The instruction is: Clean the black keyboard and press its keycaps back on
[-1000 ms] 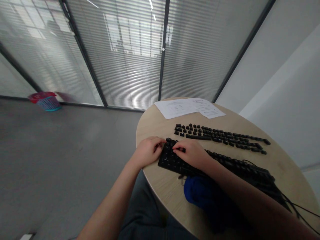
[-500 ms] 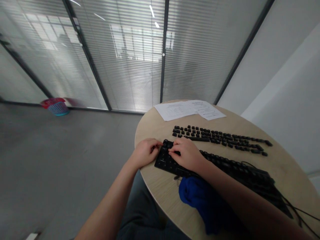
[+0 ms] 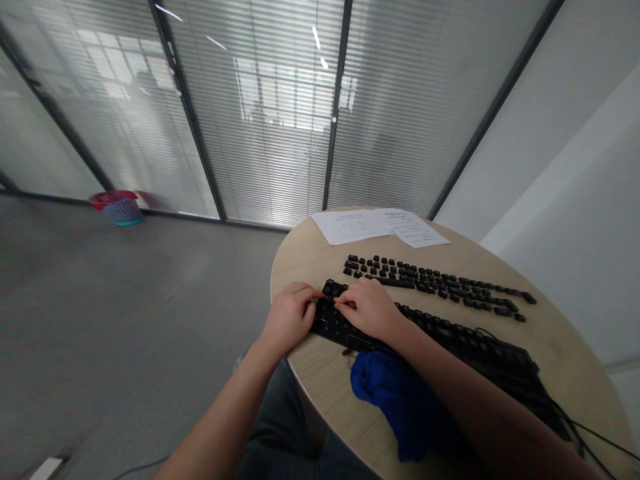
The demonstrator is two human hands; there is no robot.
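Observation:
A black keyboard (image 3: 333,325) lies at an angle on the table, with several key spots near its left end bare of caps. My left hand (image 3: 290,313) rests against that end, its thumb and fingers bent round the edge. Over the same section, my right hand (image 3: 367,307) is closed in a pinch close to the keys. Whatever is between its fingertips is too small and dark to make out. Beyond the keyboard, loose black keycaps (image 3: 395,283) lie in rows, including a long bar. My right forearm hides part of the keyboard.
A crumpled blue cloth (image 3: 385,387) lies before the keyboard, partly under my right forearm. Printed papers (image 3: 350,227) lie at the far edge of the round wooden table (image 3: 555,340). Cables (image 3: 575,427) run off to the right. A basket (image 3: 124,210) stands on the floor.
My head view has shifted slightly. My left hand stays at the keyboard's left end and my right hand stays pinched over the keys, with only small finger movements.

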